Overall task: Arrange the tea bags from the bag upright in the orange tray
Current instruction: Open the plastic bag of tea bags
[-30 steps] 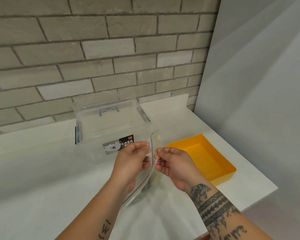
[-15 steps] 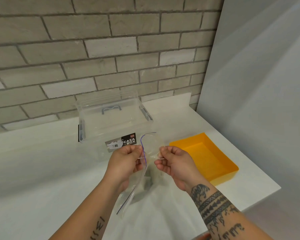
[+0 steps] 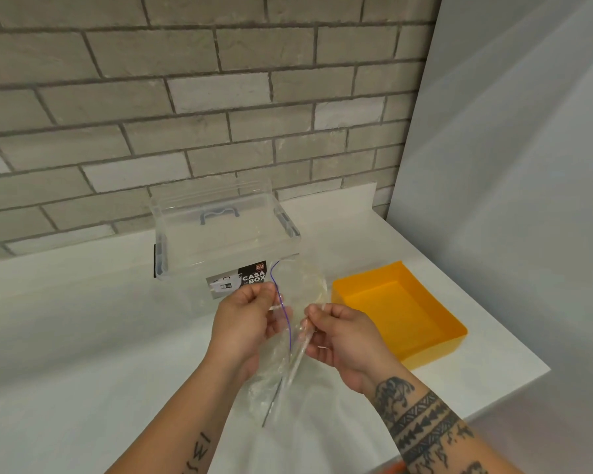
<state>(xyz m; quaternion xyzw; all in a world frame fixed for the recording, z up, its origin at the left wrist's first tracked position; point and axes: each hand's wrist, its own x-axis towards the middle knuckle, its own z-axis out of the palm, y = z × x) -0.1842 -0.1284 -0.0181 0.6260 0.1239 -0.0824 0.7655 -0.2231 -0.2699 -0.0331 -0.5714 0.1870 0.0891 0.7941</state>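
Bag (image 3: 297, 323) mouth now pulled wider vs. earlier frame; L hand (image 3: 245, 323) & R hand (image 3: 344, 336) each pinch one lip, frame centre. Contents unclear, poss. none visible. Orange tray (image 3: 425, 350) at right, clear box (image 3: 220, 241) behind.

bag (image 3: 298, 302) contents: could not tell through clear plastic | storage box (image 3: 220, 241) front label: partly hidden behind left hand (image 3: 247, 323) | both forearms: cut off at bottom edge | tabletop (image 3: 65, 336): cut off at left edge

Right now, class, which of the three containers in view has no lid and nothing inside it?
The orange plastic tray, open-topped and bare, right of the lidded clear storage box and the hand-held clear zip bag.
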